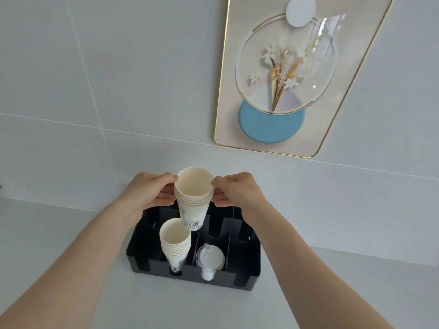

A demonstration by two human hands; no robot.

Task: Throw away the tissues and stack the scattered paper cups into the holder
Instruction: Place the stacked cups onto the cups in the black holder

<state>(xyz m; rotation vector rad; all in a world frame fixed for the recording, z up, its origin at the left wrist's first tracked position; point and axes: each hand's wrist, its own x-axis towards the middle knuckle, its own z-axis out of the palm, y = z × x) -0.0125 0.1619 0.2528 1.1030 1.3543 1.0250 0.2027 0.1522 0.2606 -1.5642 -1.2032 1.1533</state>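
Centre frame, left hand (152,193) and right hand (234,189) pinch the rims of a nested cup stack (193,198) above the black holder (247,271), apparently steadying it to slot beside the seated stack (176,243).

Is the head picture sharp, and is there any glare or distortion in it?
Head view: even, soft light; both hands and the held cup stack look sharp; glare streaks on the framed picture; wide-angle lens slants its frame and the wall tile lines.
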